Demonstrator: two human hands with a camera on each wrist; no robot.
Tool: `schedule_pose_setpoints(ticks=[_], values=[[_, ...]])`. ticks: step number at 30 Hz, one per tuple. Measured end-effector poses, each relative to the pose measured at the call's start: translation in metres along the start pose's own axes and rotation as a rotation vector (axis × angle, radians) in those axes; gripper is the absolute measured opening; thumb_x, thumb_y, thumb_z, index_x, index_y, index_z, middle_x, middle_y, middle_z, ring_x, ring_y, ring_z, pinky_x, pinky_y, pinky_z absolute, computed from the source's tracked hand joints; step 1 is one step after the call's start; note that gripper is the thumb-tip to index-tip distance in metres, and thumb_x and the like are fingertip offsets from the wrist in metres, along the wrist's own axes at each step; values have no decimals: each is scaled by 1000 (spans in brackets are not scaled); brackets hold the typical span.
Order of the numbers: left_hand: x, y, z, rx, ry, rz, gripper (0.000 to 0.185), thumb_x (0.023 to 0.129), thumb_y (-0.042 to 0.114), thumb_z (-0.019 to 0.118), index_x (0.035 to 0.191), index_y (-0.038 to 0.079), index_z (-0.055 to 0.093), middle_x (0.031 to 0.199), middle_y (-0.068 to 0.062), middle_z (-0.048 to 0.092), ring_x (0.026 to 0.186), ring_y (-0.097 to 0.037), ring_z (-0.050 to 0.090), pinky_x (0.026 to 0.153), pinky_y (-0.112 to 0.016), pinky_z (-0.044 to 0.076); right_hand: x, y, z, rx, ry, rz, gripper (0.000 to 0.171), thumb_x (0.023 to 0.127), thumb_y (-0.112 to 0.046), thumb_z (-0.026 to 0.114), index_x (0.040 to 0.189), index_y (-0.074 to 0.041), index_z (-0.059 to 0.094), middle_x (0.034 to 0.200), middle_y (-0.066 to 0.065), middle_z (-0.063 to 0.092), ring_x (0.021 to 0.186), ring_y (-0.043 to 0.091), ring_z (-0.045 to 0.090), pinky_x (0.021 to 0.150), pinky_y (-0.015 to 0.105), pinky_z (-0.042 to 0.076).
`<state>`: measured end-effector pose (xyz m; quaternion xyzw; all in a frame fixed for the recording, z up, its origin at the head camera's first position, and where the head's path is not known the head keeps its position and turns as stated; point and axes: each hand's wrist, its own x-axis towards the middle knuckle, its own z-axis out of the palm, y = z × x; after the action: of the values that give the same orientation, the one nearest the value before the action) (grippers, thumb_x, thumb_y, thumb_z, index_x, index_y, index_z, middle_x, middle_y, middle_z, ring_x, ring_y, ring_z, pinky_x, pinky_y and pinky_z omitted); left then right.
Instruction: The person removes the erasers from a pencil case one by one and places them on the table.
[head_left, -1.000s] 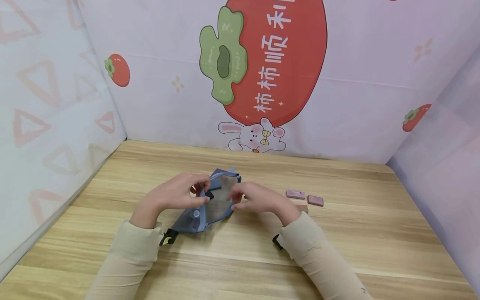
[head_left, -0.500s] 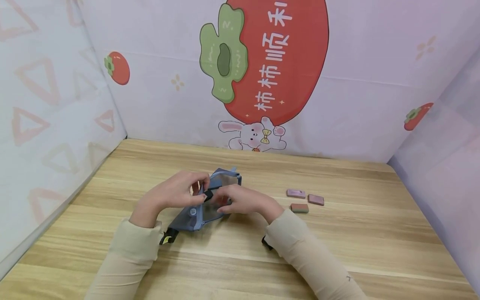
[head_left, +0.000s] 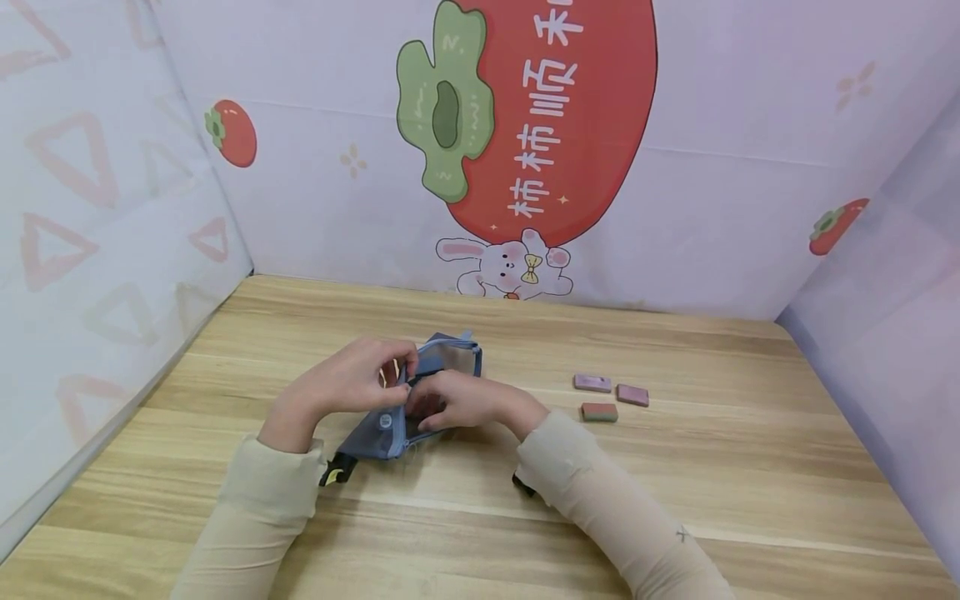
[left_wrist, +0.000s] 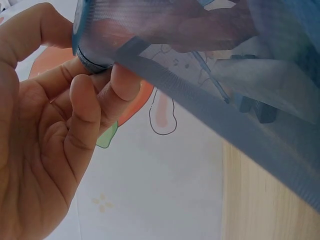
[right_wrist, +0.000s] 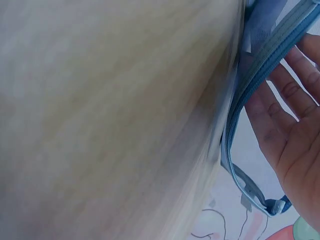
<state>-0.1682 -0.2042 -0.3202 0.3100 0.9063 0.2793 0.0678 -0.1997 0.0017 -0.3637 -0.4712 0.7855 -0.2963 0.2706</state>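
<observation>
a blue mesh zip pouch (head_left: 420, 400) sits propped on the pale wooden table (head_left: 480, 517), near its middle. the left hand (head_left: 341, 387) pinches its edge; the right hand (head_left: 465, 400) rests at its opening, grip unclear. three small pink rectangular erasers (head_left: 611, 396) lie well apart.

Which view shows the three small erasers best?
Head view: the three small erasers lie in plain sight on the table, right of the right hand at the blue mesh pouch. Neither wrist view shows them, only pouch fabric and fingers.

backdrop persimmon (head_left: 555, 125), white characters 柿柿顺利
</observation>
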Motion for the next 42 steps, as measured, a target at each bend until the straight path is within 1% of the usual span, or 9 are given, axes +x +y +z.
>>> schedule_pose_setpoints(ticks=[5, 9, 12, 16, 22, 27, 31, 36, 42], values=[[0, 0, -1, 0, -2, -8, 15, 78, 13, 62, 93, 10, 62, 77, 6, 64, 70, -7, 60, 60, -26, 49, 5, -2, 0, -18, -12, -17, 26, 93, -8, 67, 118, -3, 67, 115, 9, 70, 98, 11, 65, 87, 20, 51], [-1, 1, -2, 2, -4, -14, 15, 79, 13, 61, 94, 10, 62, 77, 7, 63, 71, -7, 60, 60, -26, 49, 7, -3, 0, -9, -25, -34, 28, 92, -6, 66, 120, -2, 66, 117, 11, 70, 102, 18, 66, 90, 23, 52], [0, 0, -2, 5, -5, -19, 15, 79, 13, 62, 94, 11, 62, 78, 7, 64, 72, -8, 60, 60, -26, 49, 9, -2, 0, 33, -37, -38, 30, 92, -4, 66, 122, -1, 65, 120, 12, 69, 107, 22, 66, 91, 24, 52], [0, 0, -2, 4, -6, -16, 14, 79, 13, 63, 93, 12, 61, 79, 7, 64, 74, -8, 60, 60, -26, 49, 11, 1, 1, 86, -60, -36, 31, 91, -2, 66, 122, -1, 64, 120, 13, 68, 108, 24, 66, 90, 21, 52], [-1, -1, -1, -6, -15, -17, 12, 79, 13, 62, 91, 15, 60, 80, 7, 63, 75, -8, 61, 60, -26, 49, 13, 3, 2, 60, -106, -48, 27, 91, -3, 66, 119, -2, 64, 115, 11, 68, 99, 13, 62, 87, 19, 50], [-1, -1, -1, -11, -12, -12, 13, 79, 12, 61, 91, 14, 61, 80, 7, 63, 75, -8, 61, 60, -26, 48, 13, 4, 3, 84, -100, -25, 32, 90, -1, 67, 122, -2, 64, 114, 10, 67, 90, 5, 59, 81, 18, 50], [-1, 0, -2, -11, -9, -8, 13, 79, 12, 61, 92, 13, 61, 80, 7, 63, 75, -8, 61, 61, -26, 48, 14, 4, 3, 83, -103, -19, 32, 90, 0, 67, 122, -2, 64, 113, 10, 67, 88, 5, 58, 80, 17, 50], [-1, 1, -2, -16, -8, -6, 14, 79, 12, 61, 92, 13, 61, 80, 7, 63, 75, -8, 61, 61, -26, 48, 15, 4, 2, 36, -118, -33, 23, 90, 0, 66, 113, -2, 64, 104, 8, 66, 84, 5, 57, 78, 17, 49], [-2, 1, -2, -23, -9, -4, 13, 80, 11, 61, 93, 11, 62, 79, 6, 65, 75, -7, 62, 62, -26, 49, 17, 4, 3, -4, -133, -28, 19, 90, -2, 66, 110, -2, 67, 98, 6, 66, 80, 3, 56, 75, 16, 48]])
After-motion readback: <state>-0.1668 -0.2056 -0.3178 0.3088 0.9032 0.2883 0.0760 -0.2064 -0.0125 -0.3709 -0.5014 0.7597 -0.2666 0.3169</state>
